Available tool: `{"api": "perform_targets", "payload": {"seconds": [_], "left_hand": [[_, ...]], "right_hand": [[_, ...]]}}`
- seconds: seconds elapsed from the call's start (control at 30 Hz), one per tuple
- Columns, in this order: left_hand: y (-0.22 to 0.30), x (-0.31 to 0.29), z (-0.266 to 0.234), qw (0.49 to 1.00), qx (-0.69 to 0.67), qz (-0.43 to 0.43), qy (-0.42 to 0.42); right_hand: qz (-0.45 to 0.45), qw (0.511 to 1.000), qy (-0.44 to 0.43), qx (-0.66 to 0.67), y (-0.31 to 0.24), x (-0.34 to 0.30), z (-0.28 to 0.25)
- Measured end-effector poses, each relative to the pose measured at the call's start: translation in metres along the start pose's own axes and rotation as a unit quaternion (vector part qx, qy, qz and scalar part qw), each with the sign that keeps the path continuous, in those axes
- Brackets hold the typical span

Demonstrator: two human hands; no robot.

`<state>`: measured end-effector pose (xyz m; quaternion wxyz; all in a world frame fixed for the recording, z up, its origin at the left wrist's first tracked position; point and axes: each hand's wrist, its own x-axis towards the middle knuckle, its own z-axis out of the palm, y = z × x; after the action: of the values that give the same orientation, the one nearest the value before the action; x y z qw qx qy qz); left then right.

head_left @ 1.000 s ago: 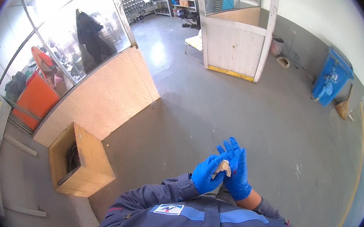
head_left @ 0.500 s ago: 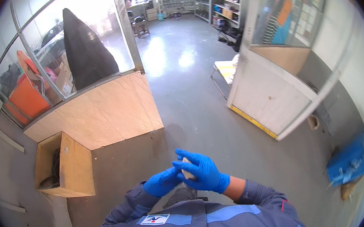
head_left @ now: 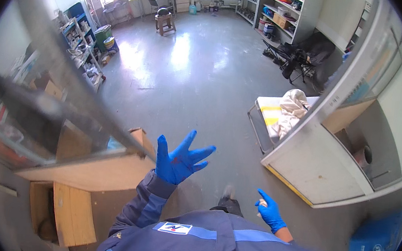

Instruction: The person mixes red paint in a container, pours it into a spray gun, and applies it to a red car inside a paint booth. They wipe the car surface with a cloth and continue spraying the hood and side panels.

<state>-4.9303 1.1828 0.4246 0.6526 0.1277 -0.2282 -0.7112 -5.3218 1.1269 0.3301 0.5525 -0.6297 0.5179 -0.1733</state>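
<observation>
My left hand [head_left: 182, 162], in a blue glove with dark reddish marks on the palm, is raised in front of my left shoulder. Its fingers are spread and it holds nothing. Lower and to the right, my right hand [head_left: 272, 215], also in a blue glove, has its fingers curled round a small off-white thing [head_left: 262, 206], perhaps a wad; its kind is too small to make out. One finger of that hand points outward. The two hands are well apart. Below them a dark shoe [head_left: 228, 193] shows, blurred, on the grey floor.
A doorway lies ahead, with the white door [head_left: 318, 174] open on the right and a glazed partition [head_left: 88, 170] on the left. Beyond stand a low table with cloth [head_left: 292, 108], a stool [head_left: 164, 22] and shelves [head_left: 290, 17]. Nearby are a wooden box [head_left: 73, 215] and a blue bin [head_left: 376, 237].
My hands have come apart: the left has risen and spread its fingers, the right has gone rightward with the off-white thing. The view has moved toward the doorway.
</observation>
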Motion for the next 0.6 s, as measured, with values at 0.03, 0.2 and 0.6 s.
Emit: {"api": "perform_targets", "payload": {"seconds": [0.03, 0.2, 0.6], "left_hand": [[0.013, 0.041, -0.016, 1.000, -0.010, 0.013, -0.023], [0.070, 0.221, -0.100, 0.993, -0.092, 0.030, -0.064], [0.323, 0.452, -0.319, 0.915, 0.100, 0.247, 0.303]], "right_hand": [[0.021, 0.999, 0.023, 0.038, 0.004, 0.034, -0.008], [0.002, 0.998, 0.067, 0.004, -0.038, 0.258, -0.032], [-0.400, 0.896, -0.133, -0.139, -0.463, 0.856, -0.012]]}}
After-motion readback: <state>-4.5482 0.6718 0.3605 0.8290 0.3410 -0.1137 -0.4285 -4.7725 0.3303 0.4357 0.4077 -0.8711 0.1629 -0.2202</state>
